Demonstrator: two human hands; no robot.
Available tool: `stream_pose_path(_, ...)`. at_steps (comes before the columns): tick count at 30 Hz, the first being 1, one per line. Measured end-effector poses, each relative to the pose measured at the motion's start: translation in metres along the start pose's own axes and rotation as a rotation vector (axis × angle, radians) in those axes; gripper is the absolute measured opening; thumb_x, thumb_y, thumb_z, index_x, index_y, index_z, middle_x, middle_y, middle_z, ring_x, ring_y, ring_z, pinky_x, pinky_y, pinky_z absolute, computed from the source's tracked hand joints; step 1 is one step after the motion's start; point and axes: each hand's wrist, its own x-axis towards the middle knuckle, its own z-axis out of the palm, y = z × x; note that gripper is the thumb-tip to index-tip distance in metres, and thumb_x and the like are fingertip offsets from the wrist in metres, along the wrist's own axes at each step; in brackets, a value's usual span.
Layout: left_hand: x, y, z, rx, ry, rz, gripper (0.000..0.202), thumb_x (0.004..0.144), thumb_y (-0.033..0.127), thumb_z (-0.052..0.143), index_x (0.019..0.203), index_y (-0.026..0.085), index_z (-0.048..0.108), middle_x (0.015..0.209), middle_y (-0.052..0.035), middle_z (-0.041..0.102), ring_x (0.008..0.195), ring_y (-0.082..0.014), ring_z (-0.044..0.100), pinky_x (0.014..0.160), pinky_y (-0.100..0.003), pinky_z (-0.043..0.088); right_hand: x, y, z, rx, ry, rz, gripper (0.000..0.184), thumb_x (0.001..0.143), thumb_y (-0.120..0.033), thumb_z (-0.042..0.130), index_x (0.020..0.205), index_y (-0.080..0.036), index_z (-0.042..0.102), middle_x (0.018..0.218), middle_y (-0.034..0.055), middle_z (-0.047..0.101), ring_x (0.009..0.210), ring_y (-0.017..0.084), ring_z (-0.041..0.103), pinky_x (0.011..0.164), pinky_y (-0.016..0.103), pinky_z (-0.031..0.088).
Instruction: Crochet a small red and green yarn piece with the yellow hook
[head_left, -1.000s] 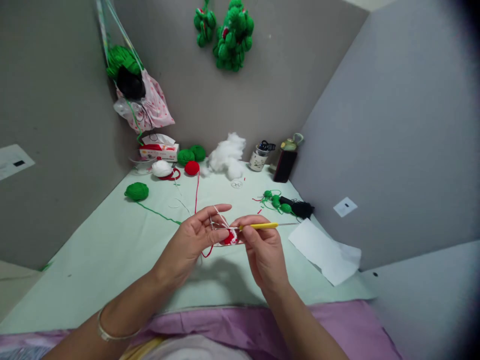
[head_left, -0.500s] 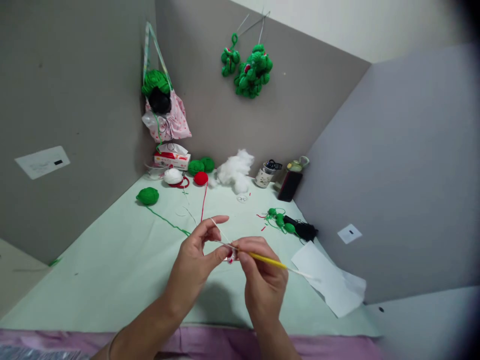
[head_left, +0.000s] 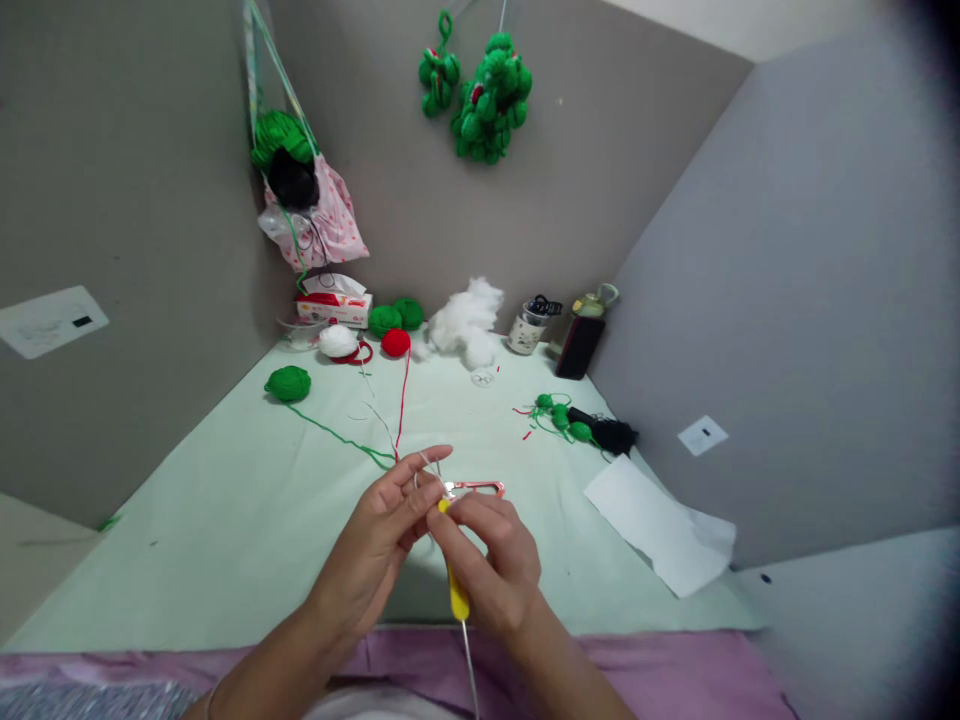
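My left hand (head_left: 386, 530) is pinched at the middle of the table, with white yarn (head_left: 424, 460) looped over its raised index finger. A small white and red crochet piece is in its fingertips, now mostly hidden. My right hand (head_left: 495, 560) grips a crochet hook (head_left: 458, 592) by its yellow handle; the metal rear end points down toward me, and the hook tip is hidden at the left fingertips. Just behind the hands lies a pair of small scissors (head_left: 487, 487) with orange-red handles. Green, red and white strands lead from the left hand toward the yarn balls.
At the back stand a red yarn ball (head_left: 395, 343), a white yarn ball (head_left: 338, 341), white stuffing (head_left: 466, 325), a tissue box (head_left: 334, 308) and a cup (head_left: 527, 330). A green ball (head_left: 288, 383) sits left. Right are green crochet pieces (head_left: 561, 418) and white paper (head_left: 664, 525).
The crochet hook has swung from pointing right to pointing down toward me. My right hand has moved left and lower, uncovering the scissors. The whole view has tilted slightly downward.
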Motion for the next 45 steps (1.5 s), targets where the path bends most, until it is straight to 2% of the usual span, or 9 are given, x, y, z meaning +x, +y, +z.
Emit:
stream_pose_path(8, 0.017, -0.008, -0.019, -0.002, 0.079, -0.02, 0.04, 0.081, 0.024, 0.089, 0.118, 0.016, 0.077, 0.082, -0.0002, 0.072, 0.075, -0.0117, 0.067, 0.075, -0.02, 0.055, -0.004, 0.029, -0.012, -0.009, -0.223, -0.042, 0.051, 0.1, -0.011, 0.058, 0.148, -0.026, 0.055, 0.114, 0.0117, 0.079, 0.105, 0.023, 0.078, 0.084, 0.033, 0.067)
stream_pose_path(13, 0.018, -0.005, -0.025, -0.057, 0.113, -0.008, 0.029, 0.084, 0.015, 0.084, 0.112, 0.015, 0.08, 0.082, -0.0004, 0.072, 0.072, -0.0093, 0.067, 0.072, -0.017, 0.057, -0.021, 0.061, -0.02, -0.256, -0.779, 0.227, 0.032, 0.097, -0.023, 0.07, 0.129, -0.02, 0.064, 0.117, 0.0152, 0.074, 0.104, 0.029, 0.072, 0.086, 0.044, 0.063)
stream_pose_path(16, 0.014, -0.003, -0.026, -0.087, 0.151, -0.025, 0.018, 0.085, 0.01, 0.081, 0.103, 0.014, 0.082, 0.086, -0.0026, 0.073, 0.07, -0.0081, 0.067, 0.069, -0.015, 0.058, -0.025, 0.07, -0.022, -0.274, -0.908, 0.253, 0.015, 0.103, -0.018, 0.06, 0.113, -0.018, 0.07, 0.103, 0.0129, 0.073, 0.092, 0.027, 0.069, 0.08, 0.04, 0.059)
stream_pose_path(21, 0.011, 0.001, -0.029, -0.108, 0.21, -0.022, 0.017, 0.086, 0.006, 0.077, 0.1, 0.014, 0.081, 0.087, -0.0028, 0.074, 0.064, -0.0067, 0.066, 0.066, -0.013, 0.06, -0.03, 0.074, -0.033, -0.269, -0.887, 0.341, 0.026, 0.105, -0.011, 0.045, 0.11, -0.015, 0.071, 0.098, 0.0118, 0.069, 0.082, 0.022, 0.065, 0.07, 0.032, 0.052)
stream_pose_path(25, 0.01, -0.001, -0.033, -0.1, 0.203, 0.032, 0.018, 0.085, 0.006, 0.079, 0.101, 0.013, 0.081, 0.085, -0.0015, 0.072, 0.065, -0.0065, 0.067, 0.066, -0.013, 0.061, -0.03, 0.059, -0.042, 0.145, -0.568, 0.718, 0.033, 0.11, -0.027, 0.04, 0.13, -0.021, 0.066, 0.084, 0.0029, 0.066, 0.067, 0.016, 0.058, 0.062, 0.028, 0.047)
stream_pose_path(29, 0.008, -0.008, -0.033, -0.083, 0.173, 0.028, 0.026, 0.085, 0.007, 0.079, 0.11, 0.01, 0.08, 0.083, -0.0013, 0.071, 0.065, -0.0066, 0.067, 0.067, -0.014, 0.062, -0.024, 0.029, -0.043, 0.865, -0.447, 1.132, 0.044, 0.095, -0.058, 0.068, 0.12, -0.022, 0.075, 0.068, -0.0045, 0.053, 0.051, 0.009, 0.041, 0.048, 0.024, 0.034)
stream_pose_path(33, 0.004, -0.01, -0.032, -0.086, 0.147, 0.019, 0.03, 0.085, 0.008, 0.08, 0.114, 0.01, 0.079, 0.081, -0.0005, 0.07, 0.066, -0.0075, 0.069, 0.065, -0.013, 0.061, -0.016, 0.01, -0.036, 1.011, -0.482, 1.367, 0.048, 0.079, -0.056, 0.085, 0.11, -0.02, 0.08, 0.065, -0.0069, 0.047, 0.049, 0.005, 0.027, 0.045, 0.022, 0.02)
stream_pose_path(39, 0.002, -0.01, -0.032, -0.078, 0.11, 0.005, 0.031, 0.084, 0.01, 0.083, 0.114, 0.01, 0.078, 0.084, -0.0004, 0.072, 0.067, -0.0081, 0.07, 0.065, -0.015, 0.061, -0.015, 0.011, -0.027, 0.95, -0.476, 1.378, 0.045, 0.088, -0.059, 0.074, 0.106, -0.018, 0.083, 0.055, -0.0092, 0.031, 0.05, 0.007, 0.025, 0.045, 0.023, 0.019)
stream_pose_path(45, 0.003, -0.013, -0.032, -0.078, 0.095, -0.013, 0.032, 0.083, 0.013, 0.085, 0.114, 0.012, 0.079, 0.083, -0.0012, 0.074, 0.07, -0.0087, 0.07, 0.069, -0.015, 0.061, -0.016, 0.011, -0.021, 0.955, -0.42, 1.35, 0.045, 0.089, -0.06, 0.073, 0.105, -0.019, 0.084, 0.055, -0.0082, 0.037, 0.05, 0.007, 0.025, 0.045, 0.022, 0.02)
